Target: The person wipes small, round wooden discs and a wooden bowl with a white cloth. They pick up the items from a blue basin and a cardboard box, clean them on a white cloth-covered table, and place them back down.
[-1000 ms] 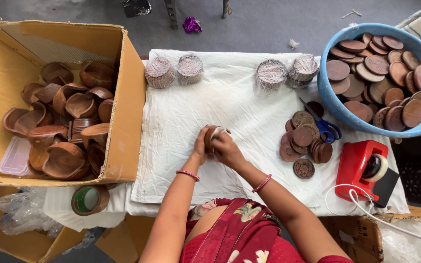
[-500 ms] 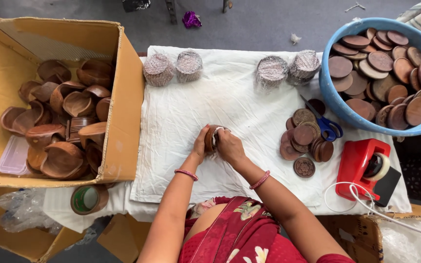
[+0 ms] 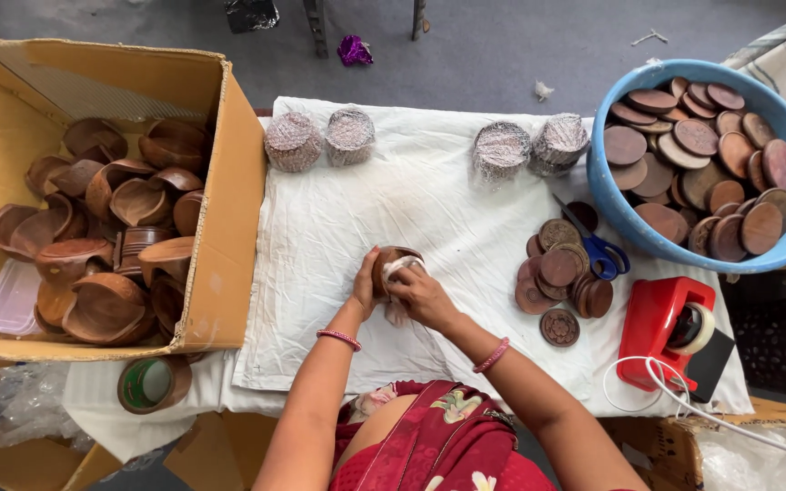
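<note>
Gripping a round wooden piece [image 3: 391,265] above the white cloth [image 3: 338,227] — left hand [image 3: 365,287] cupping it, right hand [image 3: 420,295] pressing a small rag [image 3: 399,269]. Barely shifted from a second ago — rubbing continues; the disc stack [image 3: 561,268] lies nearby.

A grey concrete floor [image 3: 466,45] lies beyond a table draped in white cloth [image 3: 411,200], under soft, even daylight.

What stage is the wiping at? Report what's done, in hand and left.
Looks done: four wrapped stacks at the cloth's far edge. In hand: the left hand holds a round wooden piece while the right hand presses a white rag on it. Seemingly left: loose discs beside the scissors and a full blue tub.
</note>
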